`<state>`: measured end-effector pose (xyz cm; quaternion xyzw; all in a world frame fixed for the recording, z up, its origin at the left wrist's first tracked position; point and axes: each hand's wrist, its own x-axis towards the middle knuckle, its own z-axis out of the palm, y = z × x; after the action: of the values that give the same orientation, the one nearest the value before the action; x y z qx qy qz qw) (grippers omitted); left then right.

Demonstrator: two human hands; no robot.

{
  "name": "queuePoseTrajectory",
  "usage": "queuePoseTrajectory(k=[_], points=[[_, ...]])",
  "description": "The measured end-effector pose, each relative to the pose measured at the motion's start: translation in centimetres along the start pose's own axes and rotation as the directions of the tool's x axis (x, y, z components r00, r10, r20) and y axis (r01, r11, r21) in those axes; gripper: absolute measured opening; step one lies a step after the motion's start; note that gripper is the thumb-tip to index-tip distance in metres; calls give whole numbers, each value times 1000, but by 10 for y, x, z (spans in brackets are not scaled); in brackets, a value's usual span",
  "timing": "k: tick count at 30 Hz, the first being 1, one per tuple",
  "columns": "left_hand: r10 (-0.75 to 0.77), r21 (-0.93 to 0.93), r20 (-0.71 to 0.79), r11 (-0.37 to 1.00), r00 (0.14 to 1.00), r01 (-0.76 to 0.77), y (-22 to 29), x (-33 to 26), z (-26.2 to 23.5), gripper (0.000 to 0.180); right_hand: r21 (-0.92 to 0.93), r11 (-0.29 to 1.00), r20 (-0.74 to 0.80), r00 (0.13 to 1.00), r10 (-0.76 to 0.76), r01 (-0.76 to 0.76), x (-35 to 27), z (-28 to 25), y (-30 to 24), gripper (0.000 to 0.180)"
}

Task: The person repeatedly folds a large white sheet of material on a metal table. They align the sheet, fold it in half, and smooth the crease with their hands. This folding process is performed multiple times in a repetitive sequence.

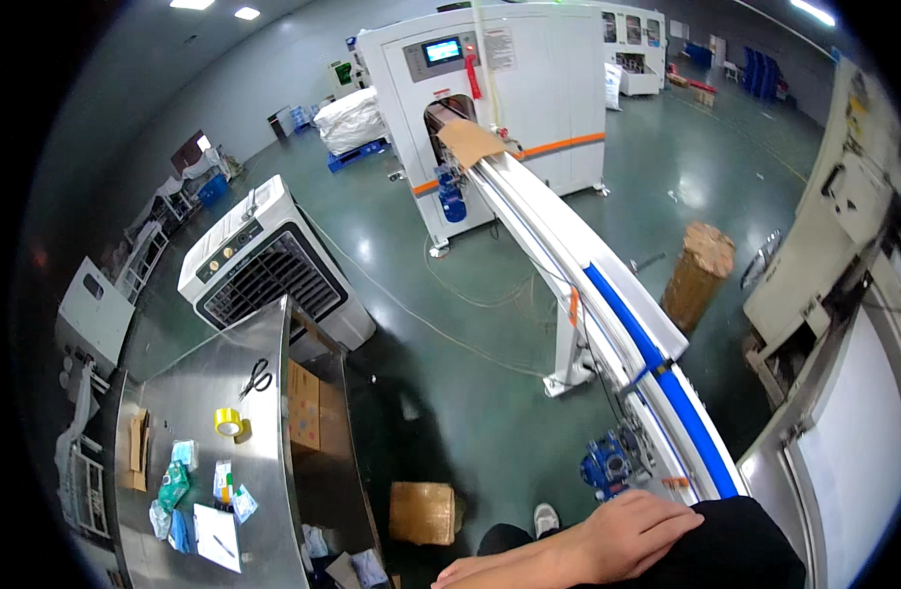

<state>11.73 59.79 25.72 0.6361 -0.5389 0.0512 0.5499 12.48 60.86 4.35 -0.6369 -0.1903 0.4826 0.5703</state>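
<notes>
Right hand (632,530) lies flat, fingers loosely extended, gripping nothing, on a black sleeve (755,550) at the lower edge. Left hand (470,572) shows only as fingertips beneath it; cannot tell whether it is open or closed. Nearest thing: the conveyor (607,294) with blue belt, just beside the right hand, running up to a white machine (509,88). A cardboard sheet (468,142) sits at the machine's mouth. Steel table (264,461) at left carries scissors (257,378) and tape (227,421).

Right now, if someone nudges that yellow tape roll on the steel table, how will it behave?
The yellow tape roll looks tilted rather than flat, so it may roll. The steel table is smooth, so it would probably slide easily. It looks small, likely light.
</notes>
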Motion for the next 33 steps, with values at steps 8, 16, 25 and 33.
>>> queuePoseTrajectory(k=[8, 16, 25, 33], points=[[67, -99, 120, 994, 990, -56, -121, -2, -132, 38, 14, 998, -236, 969, 69, -68, 112, -118, -23, 30], [233, -159, 151, 965, 961, -209, -225, 49, -288, 44, -65, 987, -389, 915, 110, -146, 229, -251, -84, 30], [208, -271, 177, 950, 962, -156, -290, 100, -389, 34, -45, 986, -526, 843, 111, -158, 297, -364, -144, 30], [149, -166, 162, 979, 975, -122, -428, 127, -482, 35, 39, 983, -560, 812, 168, -177, 368, -483, -153, 30]])
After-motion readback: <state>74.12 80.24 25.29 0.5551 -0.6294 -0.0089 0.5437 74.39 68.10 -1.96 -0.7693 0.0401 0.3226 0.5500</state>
